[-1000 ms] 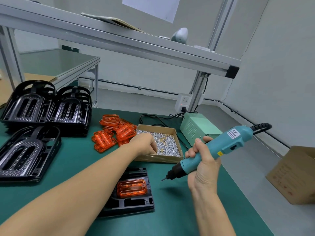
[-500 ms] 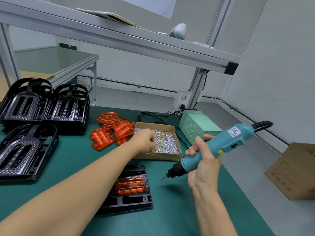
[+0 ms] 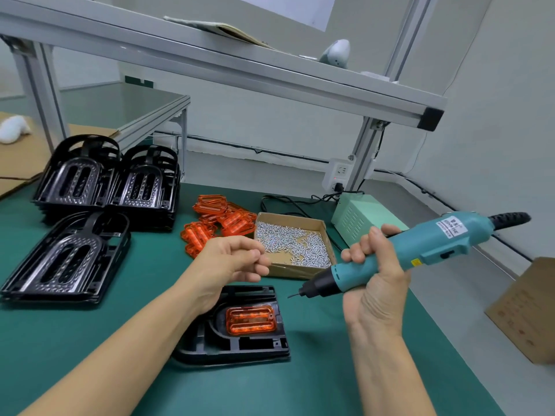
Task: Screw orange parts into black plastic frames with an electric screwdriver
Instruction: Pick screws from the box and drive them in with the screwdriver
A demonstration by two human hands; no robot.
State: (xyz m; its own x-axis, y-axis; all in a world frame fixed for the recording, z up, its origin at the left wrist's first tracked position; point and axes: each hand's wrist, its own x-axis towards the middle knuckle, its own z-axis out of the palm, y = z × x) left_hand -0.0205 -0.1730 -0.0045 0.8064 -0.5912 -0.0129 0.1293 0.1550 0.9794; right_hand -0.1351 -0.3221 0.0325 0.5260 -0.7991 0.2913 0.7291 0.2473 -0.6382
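Head view: nearest on the green table [image 3: 90, 340] lies a black plastic frame [image 3: 240, 340] with one orange part [image 3: 250, 320] seated in it. Above it, the left hand [image 3: 231, 265] has fingertips pinched together; whether it holds a screw cannot be told. The right hand [image 3: 375, 280] grips the electric screwdriver [image 3: 420, 250], bit pointing left. Behind, an open cardboard box [image 3: 292, 270] contains loose silver screws [image 3: 291, 244]. Farther left lie loose orange parts [image 3: 219, 220] and stacked black frames [image 3: 105, 181].
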